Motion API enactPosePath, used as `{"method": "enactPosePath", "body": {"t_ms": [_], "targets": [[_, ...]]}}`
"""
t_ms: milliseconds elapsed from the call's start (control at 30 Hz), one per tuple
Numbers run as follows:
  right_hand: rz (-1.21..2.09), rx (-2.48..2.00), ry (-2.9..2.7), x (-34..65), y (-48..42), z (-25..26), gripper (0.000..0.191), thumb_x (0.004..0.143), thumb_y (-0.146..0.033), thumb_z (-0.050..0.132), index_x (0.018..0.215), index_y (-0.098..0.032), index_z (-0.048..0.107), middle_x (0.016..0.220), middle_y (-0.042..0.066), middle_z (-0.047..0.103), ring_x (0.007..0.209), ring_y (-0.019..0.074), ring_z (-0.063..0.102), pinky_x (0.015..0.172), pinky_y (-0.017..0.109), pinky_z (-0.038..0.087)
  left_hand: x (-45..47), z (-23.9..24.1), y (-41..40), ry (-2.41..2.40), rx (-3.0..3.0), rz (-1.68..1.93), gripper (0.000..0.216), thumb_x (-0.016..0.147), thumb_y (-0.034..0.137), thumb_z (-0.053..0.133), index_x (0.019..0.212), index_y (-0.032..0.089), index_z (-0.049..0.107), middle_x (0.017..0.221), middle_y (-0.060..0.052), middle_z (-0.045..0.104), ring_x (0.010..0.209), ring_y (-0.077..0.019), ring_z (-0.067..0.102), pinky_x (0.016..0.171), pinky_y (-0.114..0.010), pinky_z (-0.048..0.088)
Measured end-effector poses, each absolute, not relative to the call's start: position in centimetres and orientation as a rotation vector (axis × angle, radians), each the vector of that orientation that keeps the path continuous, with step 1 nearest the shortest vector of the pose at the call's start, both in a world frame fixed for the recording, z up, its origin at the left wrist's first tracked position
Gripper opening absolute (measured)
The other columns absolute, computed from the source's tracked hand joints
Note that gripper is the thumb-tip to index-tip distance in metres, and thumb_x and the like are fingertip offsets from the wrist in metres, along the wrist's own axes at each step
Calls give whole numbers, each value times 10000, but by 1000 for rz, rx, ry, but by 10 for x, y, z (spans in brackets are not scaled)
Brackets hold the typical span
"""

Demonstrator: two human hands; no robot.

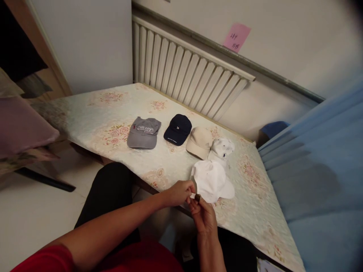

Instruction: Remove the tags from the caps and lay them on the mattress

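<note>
Cap (209, 180) aslant — white brim (228, 190) rightward

One gray cap (144, 133), one navy cap (178, 130), one beige cap (199, 143) and two white caps (210, 179) (222, 147) are shown, with two hands (179, 193) (204, 217), one table (136, 98), one radiator (176, 62), one curtain (317, 151) and one pink note (237, 37).

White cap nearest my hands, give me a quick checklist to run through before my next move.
1. White cap resting on the table, brim pointing away from the hands: ok.
2. Left hand gripping the white strap: ok, pinched in the fingertips.
3. Right hand at the dark clasp: ok, thumb against it.
4. Strap threaded fully through the clasp: cannot tell, too small here.
5. Gray cap and navy cap out of the way: ok, both apart from the hands.
</note>
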State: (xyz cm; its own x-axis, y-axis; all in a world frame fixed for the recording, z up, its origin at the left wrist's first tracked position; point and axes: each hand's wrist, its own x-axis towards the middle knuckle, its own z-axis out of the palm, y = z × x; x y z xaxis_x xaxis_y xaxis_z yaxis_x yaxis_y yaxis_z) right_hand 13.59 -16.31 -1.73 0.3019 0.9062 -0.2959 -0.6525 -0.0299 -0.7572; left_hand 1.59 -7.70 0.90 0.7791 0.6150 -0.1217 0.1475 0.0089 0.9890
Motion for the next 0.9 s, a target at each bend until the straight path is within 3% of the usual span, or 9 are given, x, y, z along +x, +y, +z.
{"method": "enactPosePath", "body": {"t_ms": [167, 400, 600, 900], "targets": [[1277, -972, -369, 133, -163, -16, 216, 596, -239, 789, 594, -163, 587, 501, -47, 474, 531, 127, 511, 463, 246, 366, 18, 13, -78, 621, 1502, 416, 157, 656, 106, 422, 772, 186, 491, 547, 42, 544, 545, -139, 568, 539, -234, 402], [1207, -1014, -346, 136, -162, -21, 189, 557, -212, 792, 668, -172, 645, 549, -31, 549, 525, 123, 529, 436, 234, 384, 19, 7, -83, 582, 1489, 492, 204, 672, 84, 454, 838, 201, 432, 633, 35, 607, 599, -136, 608, 570, -232, 428], [1180, -993, -342, 134, -161, -22, 194, 573, -160, 773, 729, -181, 659, 644, -19, 618, 518, 105, 516, 436, 228, 396, 23, 3, -93, 601, 1480, 502, 197, 672, 131, 541, 839, 199, 462, 554, 56, 561, 555, -150, 602, 531, -230, 421], [1188, -984, -323, 132, -161, -18, 231, 579, -149, 769, 786, -190, 676, 746, 3, 685, 637, 146, 614, 501, 230, 442, 25, -1, -98, 642, 1720, 632, 173, 690, 121, 537, 842, 191, 492, 672, 52, 536, 596, -108, 538, 572, -214, 396]]}}
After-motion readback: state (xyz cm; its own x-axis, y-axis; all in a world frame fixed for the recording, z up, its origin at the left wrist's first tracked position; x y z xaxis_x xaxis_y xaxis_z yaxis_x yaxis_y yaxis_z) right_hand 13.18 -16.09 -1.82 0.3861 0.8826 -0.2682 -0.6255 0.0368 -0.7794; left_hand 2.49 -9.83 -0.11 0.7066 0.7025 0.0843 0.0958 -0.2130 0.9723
